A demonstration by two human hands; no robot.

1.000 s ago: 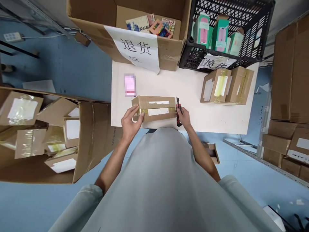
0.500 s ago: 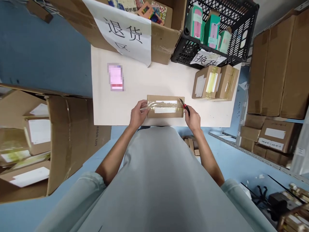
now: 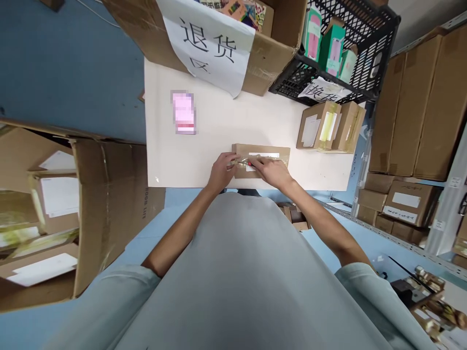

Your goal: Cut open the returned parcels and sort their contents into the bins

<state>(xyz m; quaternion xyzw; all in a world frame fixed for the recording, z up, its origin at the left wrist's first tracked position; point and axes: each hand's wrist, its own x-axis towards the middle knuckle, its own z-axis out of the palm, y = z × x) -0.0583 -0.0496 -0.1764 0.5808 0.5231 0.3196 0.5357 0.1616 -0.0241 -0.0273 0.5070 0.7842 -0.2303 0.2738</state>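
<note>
A small brown cardboard box (image 3: 260, 148) lies near the front edge of the white table, with clear tape and white labels on top. My left hand (image 3: 222, 171) grips its left end, fingers over the edge. Closed around a red and black box cutter (image 3: 249, 164), my right hand (image 3: 272, 171) lies over the middle of the box top. The cutter's blade points left, toward my left hand, along the taped seam. Most of its handle is hidden under my fingers.
Two taped boxes (image 3: 319, 126) stand at the table's right. Behind are a large carton (image 3: 270, 63) with a paper sign and a black crate (image 3: 292, 80) holding green boxes. A blurred pink item (image 3: 184, 113) lies at left. Beside the table stands an open carton (image 3: 113, 204) of parcels.
My right hand has moved left with the box cutter, from the box's right end to its middle and left part. My left hand stays at the left end. The whole view has shifted slightly.
</note>
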